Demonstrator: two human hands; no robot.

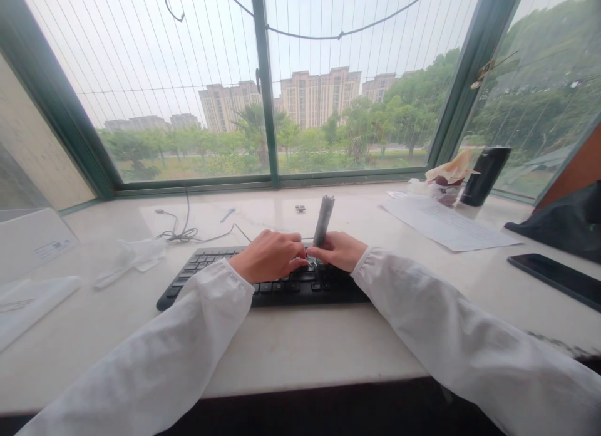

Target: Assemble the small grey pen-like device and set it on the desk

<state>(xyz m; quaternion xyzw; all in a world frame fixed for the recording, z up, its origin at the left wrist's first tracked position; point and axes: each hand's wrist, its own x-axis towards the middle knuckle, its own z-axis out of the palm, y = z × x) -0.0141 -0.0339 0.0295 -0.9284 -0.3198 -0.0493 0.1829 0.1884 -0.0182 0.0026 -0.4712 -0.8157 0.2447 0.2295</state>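
Note:
A black keyboard (275, 292) lies on the pale counter in front of me. My right hand (339, 250) is closed around the lower part of a grey stick-shaped tool (323, 222), which stands nearly upright, leaning slightly right, over the keyboard's right half. Its kind does not show clearly. Beside it, my left hand (272, 255) rests over the keys with curled fingers pressed together near the tool's lower end. Whatever those fingertips pinch is too small to make out. Both hands cover part of the keys. Behind them lie small dark pieces (300, 208), which look like keycaps.
A tangled cable (184, 234) and a small blue stick (228, 215) lie behind the keyboard. Left are a crumpled clear wrapper (136, 255) and a white box (35, 242). To the right are paper sheets (451, 223), a black cylinder (486, 176) and a phone (558, 278). Windows rise behind.

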